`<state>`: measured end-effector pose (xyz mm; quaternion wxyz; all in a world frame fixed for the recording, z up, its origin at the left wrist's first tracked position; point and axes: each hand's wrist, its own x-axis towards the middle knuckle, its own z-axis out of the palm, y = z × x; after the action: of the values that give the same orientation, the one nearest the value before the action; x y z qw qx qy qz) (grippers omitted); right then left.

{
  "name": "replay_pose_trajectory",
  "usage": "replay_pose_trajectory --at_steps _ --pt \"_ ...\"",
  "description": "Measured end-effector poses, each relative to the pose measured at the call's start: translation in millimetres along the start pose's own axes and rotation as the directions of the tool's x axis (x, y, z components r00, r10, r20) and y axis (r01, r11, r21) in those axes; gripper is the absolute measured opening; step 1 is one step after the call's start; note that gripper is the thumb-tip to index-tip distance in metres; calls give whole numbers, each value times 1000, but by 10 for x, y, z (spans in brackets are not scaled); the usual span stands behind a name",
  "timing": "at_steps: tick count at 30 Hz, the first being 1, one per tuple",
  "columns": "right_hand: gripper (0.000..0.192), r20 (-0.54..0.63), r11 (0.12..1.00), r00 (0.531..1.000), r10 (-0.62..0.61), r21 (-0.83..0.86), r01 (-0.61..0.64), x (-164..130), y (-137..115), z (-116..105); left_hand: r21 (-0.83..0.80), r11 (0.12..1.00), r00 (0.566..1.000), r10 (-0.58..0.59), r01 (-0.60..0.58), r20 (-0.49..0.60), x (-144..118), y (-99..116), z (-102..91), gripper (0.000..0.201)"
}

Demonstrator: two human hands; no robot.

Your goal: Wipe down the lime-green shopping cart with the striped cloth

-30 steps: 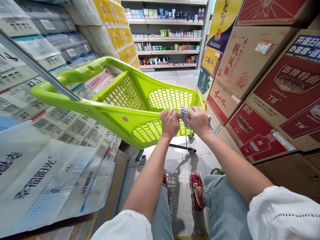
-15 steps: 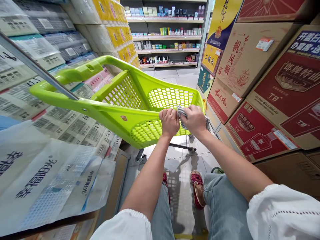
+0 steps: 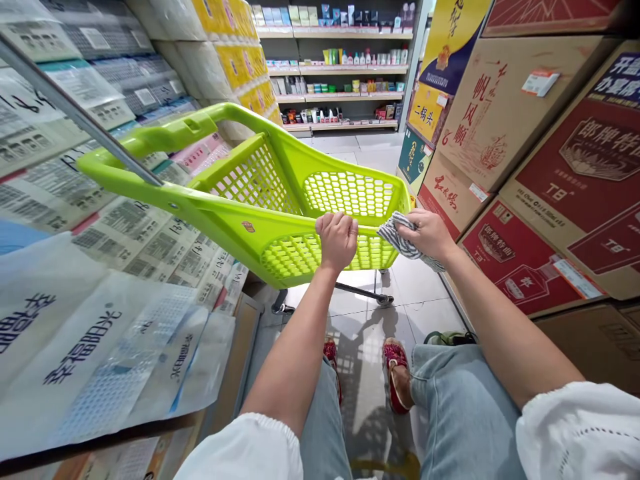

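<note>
The lime-green shopping cart (image 3: 280, 200) sits tilted in the middle of the aisle, its perforated basket angled up and away, the handle loop swinging out to the left. Left hand (image 3: 338, 239) is clamped in a fist over the near rim of the basket, knuckles up. Right hand (image 3: 429, 233) is just to the right of it, at the near right corner of the rim, fingers curled tight around a striped cloth (image 3: 403, 240) that is bunched against the plastic and trails down below the palm. The two hands are a little apart on the rim. Below, red shoes (image 3: 397, 373) stand on the pale tiled floor (image 3: 420, 300), with the cart's shadow across it. Red and brown cartons (image 3: 545, 220) are stacked along the right side, packaged goods in plastic (image 3: 100, 347) pile up on the left, and stocked shelves (image 3: 345, 73) close off the far end.
</note>
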<state>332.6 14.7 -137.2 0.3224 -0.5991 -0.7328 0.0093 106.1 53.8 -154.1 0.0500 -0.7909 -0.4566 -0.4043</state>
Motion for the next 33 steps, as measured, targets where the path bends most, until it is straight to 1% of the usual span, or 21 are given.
replay_pose_trajectory --at_steps 4,9,12,14,16,17,19,20,21,23,24,26,28,31,33 --pt "27 27 1000 999 -30 -6 30 -53 -147 44 -4 1000 1000 10 -10 10 -12 -122 -80 35" --pt "31 -12 998 998 -58 -5 58 -128 -349 130 -10 1000 1000 18 -18 0 8 -292 -114 33" --pt "32 -31 995 995 -94 24 95 -165 -415 144 -8 1000 1000 16 -16 -24 12 -307 -146 30" --pt "32 -42 992 993 -111 60 114 -184 -433 153 -2 999 998 50 -50 -25 1 -250 -178 29" --pt "30 -56 986 992 -117 111 123 -208 -432 176 -10 990 990 140 -140 25 -24 -141 -196 29" --pt "29 -71 982 991 -117 139 126 -224 -425 194 -28 979 976 205 -204 74 -41 -74 -195 28" --pt "28 -139 979 986 -96 168 119 -273 -397 242 -81 945 928 328 -318 178 -82 58 -173 29" --pt "28 -188 981 979 -80 157 111 -307 -375 271 -96 938 915 346 -333 208 -103 115 -154 30" --pt "29 -235 987 969 -69 124 101 -346 -347 304 -106 938 911 346 -330 226 -121 161 -134 31" --pt "30 -299 996 951 -76 11 83 -435 -276 382 -107 949 920 314 -297 235 -149 215 -93 31" --pt "30 -303 995 948 -94 -58 80 -481 -235 430 -101 955 927 296 -280 231 -157 224 -74 31" --pt "29 -269 980 954 -133 -179 86 -564 -150 541 -79 963 937 268 -257 223 -160 217 -39 30" --pt "31 -202 959 964 -170 -261 114 -617 -69 656 -62 967 942 253 -246 218 -151 188 -10 28" --pt "38 -96 931 967 -235 -310 195 -626 23 763 -79 964 937 267 -255 224 -126 132 6 23" --pt "36 -64 917 957 -283 -311 251 -603 52 764 -109 958 932 284 -266 224 -108 99 -5 22"
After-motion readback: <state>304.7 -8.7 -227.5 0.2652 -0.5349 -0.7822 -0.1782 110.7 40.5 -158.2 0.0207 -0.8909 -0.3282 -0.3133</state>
